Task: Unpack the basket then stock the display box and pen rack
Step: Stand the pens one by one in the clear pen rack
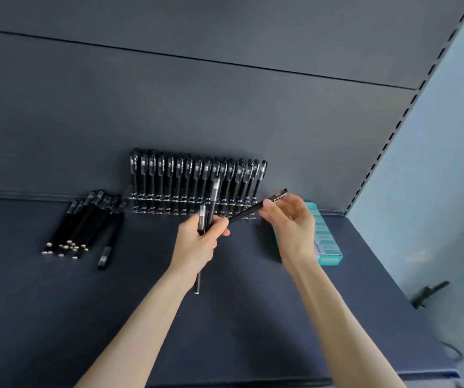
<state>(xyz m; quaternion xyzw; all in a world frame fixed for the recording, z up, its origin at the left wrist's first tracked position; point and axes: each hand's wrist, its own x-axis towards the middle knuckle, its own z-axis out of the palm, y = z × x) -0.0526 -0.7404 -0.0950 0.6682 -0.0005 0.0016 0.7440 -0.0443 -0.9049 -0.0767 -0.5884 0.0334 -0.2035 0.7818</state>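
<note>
Black pen (253, 209) pinched by the right hand (286, 222), low end beside spare pens (213, 204) the left hand (197, 242) grips upright (a ready supply, I judge), pen rack (155, 210) just past the fingertips, display box (330, 253) behind the right fingers.

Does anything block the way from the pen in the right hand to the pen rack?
Nothing visible does at the rack's right end. The right hand pinches the pen just before the pen rack; only the pens in the left hand rise before its middle.
</note>
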